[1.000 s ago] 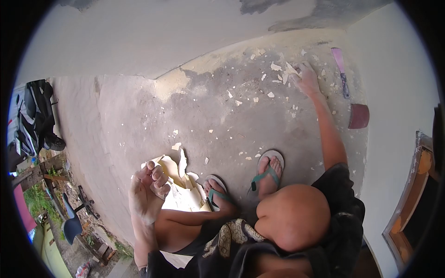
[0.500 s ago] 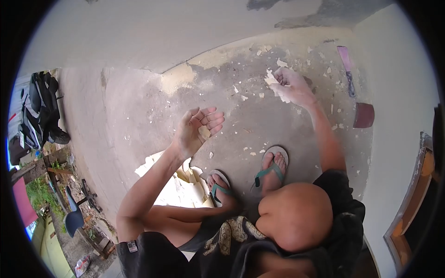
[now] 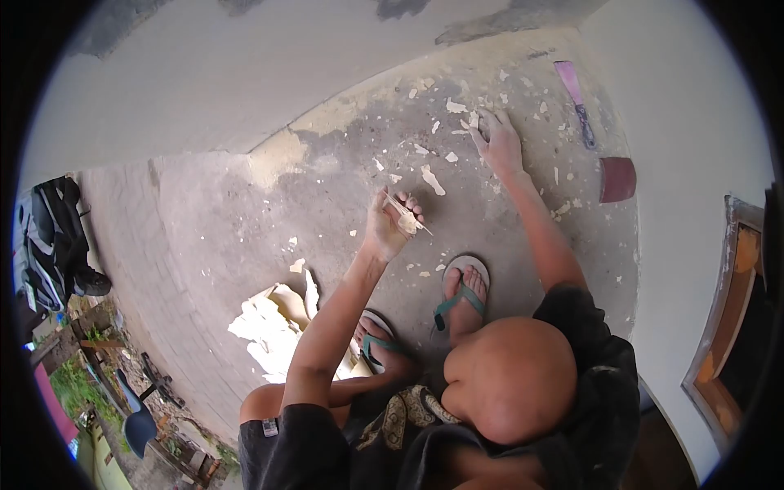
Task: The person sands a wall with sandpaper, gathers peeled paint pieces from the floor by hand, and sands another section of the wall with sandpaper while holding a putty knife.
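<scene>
My left hand point(image 3: 390, 226) is curled palm-up around several thin, cream-coloured paint flakes point(image 3: 408, 221), with long slivers sticking out past the fingers. Low over the floor at the upper right, my dusty right hand point(image 3: 500, 145) has its thumb and fingers apart. Its fingertips are beside a small pale flake point(image 3: 474, 120); whether they touch it I cannot tell. More flakes lie around it, among them a long one point(image 3: 433, 180) between my two hands.
A pile of large peeled paint sheets point(image 3: 273, 327) lies left of my sandalled feet point(image 3: 465, 298). Near the right wall are a scraper point(image 3: 576, 102) with a pinkish blade and a dark red block point(image 3: 617, 180). A motorbike point(image 3: 57, 237) stands far left.
The flakes from my right hand are gone from it, and my left hand now holds more and has closed around them. My right hand has moved up toward the floor flakes; the view has shifted.
</scene>
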The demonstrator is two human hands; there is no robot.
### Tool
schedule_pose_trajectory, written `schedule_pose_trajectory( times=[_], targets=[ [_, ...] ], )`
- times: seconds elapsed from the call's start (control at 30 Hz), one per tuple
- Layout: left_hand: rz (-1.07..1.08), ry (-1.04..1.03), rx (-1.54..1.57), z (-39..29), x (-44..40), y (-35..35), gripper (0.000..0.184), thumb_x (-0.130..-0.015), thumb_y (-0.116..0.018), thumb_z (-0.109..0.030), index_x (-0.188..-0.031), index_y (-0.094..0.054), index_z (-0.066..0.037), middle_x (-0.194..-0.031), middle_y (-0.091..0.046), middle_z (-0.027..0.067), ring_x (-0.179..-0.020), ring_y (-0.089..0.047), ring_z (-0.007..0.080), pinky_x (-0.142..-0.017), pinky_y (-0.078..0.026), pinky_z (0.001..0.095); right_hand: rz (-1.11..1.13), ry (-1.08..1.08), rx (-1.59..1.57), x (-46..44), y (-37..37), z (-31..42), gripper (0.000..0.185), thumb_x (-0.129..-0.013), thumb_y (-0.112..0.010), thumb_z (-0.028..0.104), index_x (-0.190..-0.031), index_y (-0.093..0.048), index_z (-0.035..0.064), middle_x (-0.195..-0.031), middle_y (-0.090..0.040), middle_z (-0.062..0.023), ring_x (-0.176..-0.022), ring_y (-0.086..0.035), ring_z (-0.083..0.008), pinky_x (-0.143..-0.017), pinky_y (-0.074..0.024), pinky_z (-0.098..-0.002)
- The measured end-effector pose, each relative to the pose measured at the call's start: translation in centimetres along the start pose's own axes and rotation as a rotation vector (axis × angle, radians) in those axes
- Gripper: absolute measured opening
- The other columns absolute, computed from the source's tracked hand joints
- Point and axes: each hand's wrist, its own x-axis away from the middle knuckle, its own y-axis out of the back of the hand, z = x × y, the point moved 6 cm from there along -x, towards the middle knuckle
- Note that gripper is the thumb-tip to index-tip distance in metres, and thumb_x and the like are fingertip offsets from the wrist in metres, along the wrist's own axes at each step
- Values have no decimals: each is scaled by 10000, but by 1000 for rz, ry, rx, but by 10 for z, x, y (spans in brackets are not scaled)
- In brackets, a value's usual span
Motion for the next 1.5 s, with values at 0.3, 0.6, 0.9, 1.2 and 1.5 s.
schedule_pose_trajectory(
  times=[0.3, 0.6, 0.9, 1.2, 1.5],
  targets=[
    [-33, -76, -258, -15, 19, -6, 514, -945, -350, -595, -976, -526, -113, -675, -422, -4, -644, -446, 143, -663, -421, 330, 463, -464, -218, -10, -40, -19, 228, -845, -628, 136, -1069, -634, 92, -1001, -613, -108, -927, -613, -311, -786, -494, -399],
    [-332, -374, -1607, -36, -3, -13, 310, -845, -671, -350, -1006, -592, -97, -657, -573, 48, -588, -546, 232, -578, -449, 365, 218, -144, -152, -29, -42, -4, 118, -825, -648, 116, -933, -639, 69, -979, -640, -119, -875, -631, -282, -766, -500, -394],
    [-306, -579, -2152, -24, -20, -59, 397, -809, -701, -303, -1186, -612, -217, -881, -689, 132, -800, -658, 344, -668, -511, 443, 470, -89, -121, -78, -86, 27, 380, -843, -647, 179, -1211, -602, 101, -874, -664, -114, -790, -641, -282, -737, -505, -419],
    [-199, -751, -2222, -32, -20, -42, 327, -824, -678, -257, -1146, -631, -221, -862, -683, 101, -796, -661, 308, -652, -514, 415, 274, 136, 20, -81, -95, 35, 217, -805, -655, 171, -1007, -636, 92, -1035, -563, -97, -1079, -522, -294, -870, -481, -415],
    [-167, -509, -2181, -43, -27, -51, 283, -785, -710, -241, -1046, -628, -169, -865, -672, 128, -843, -641, 346, -713, -495, 444, 446, -65, -139, -91, -101, 18, 191, -771, -670, 98, -957, -627, 111, -899, -666, -76, -906, -628, -296, -798, -502, -400]
  ],
)
